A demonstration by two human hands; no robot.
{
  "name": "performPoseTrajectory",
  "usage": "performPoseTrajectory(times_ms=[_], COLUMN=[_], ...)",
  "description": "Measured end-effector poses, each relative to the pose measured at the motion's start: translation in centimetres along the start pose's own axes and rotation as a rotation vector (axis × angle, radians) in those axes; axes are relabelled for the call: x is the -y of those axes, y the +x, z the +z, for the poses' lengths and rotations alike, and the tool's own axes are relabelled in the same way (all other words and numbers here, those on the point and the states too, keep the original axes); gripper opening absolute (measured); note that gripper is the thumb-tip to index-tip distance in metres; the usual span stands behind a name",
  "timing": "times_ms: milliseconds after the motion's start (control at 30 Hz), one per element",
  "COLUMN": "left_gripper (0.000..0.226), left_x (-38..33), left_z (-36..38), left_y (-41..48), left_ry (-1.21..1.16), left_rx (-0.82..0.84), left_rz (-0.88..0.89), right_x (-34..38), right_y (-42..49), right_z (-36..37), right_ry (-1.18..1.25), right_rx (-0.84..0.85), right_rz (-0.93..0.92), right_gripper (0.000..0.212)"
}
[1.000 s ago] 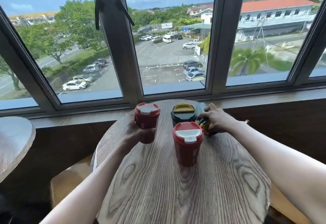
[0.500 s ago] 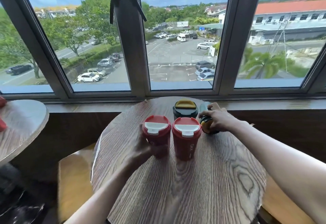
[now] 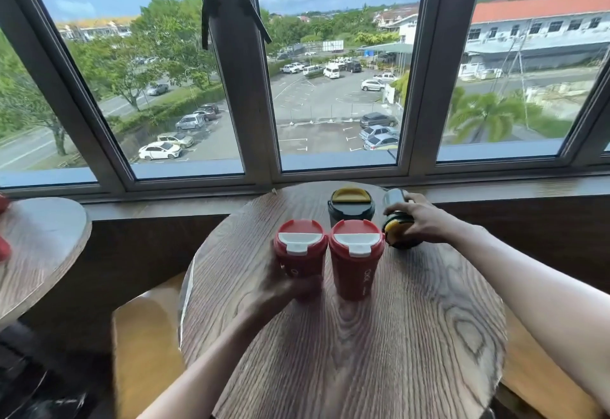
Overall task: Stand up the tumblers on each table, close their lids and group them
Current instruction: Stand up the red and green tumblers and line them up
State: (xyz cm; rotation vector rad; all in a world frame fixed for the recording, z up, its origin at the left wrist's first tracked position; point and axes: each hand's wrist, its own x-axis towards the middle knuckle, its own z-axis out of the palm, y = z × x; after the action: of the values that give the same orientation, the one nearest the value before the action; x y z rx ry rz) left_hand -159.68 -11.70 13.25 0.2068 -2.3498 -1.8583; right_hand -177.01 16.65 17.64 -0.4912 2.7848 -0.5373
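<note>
The right hand [image 3: 425,222] is clamping its fingers on the lying tumbler [image 3: 397,220], which could roll away if they slip.

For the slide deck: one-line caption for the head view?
Left hand sets a red tumbler beside its twin; right hand grips a tipped green tumbler.

Your left hand [image 3: 284,286] sits just left of frame centre, fingers wrapped round a red tumbler [image 3: 298,250], forearm running up from the bottom edge. Your right hand [image 3: 419,220], right of centre, grips a lying dark tumbler [image 3: 396,230], arm stretching in from the lower right.
</note>
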Motion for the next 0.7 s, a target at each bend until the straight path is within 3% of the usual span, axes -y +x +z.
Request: performPoseTrajectory(times_ms=[167,233,300,400,500,567,700], left_gripper=[0.09,0.098,0.09,0.049,0.029,0.025,0.044], left_x=[-0.2,0.0,-0.8,-3.4,-6.8,-9.2,-13.0], left_z=[-2.6,-4.6,-6.0,-6.6,-5.4,-3.9,-0.1], left_y=[-1.0,-0.4,0.8,4.1,8.0,10.2,13.2], left_ry=[0.21,0.223,0.245,0.244,0.304,0.387,0.562], left_rx=[0.279,0.413,0.317,-0.015,-0.061,0.031,0.382], left_rz=[0.04,-0.03,-0.083,-0.007,0.147,0.242,0.275], right_x=[0.6,0.9,1.4,2.0,2.6,2.9,3.3], right_y=[-0.3,-0.2,-0.3,-0.3,-0.4,-0.5,-0.3], right_z=[0.1,0.0,-0.2,-0.3,-0.4,-0.5,-0.7], right_ry=[-0.036,-0.06,-0.087,-0.114,-0.139,-0.16,-0.175], right_rx=[-0.005,-0.003,-0.006,-0.003,0.001,0.008,0.022], right_rz=[0.02,0.027,0.032,0.049,0.054,0.059,0.076], right_gripper=[0.059,0.062,0.063,0.063,0.064,0.063,0.063])
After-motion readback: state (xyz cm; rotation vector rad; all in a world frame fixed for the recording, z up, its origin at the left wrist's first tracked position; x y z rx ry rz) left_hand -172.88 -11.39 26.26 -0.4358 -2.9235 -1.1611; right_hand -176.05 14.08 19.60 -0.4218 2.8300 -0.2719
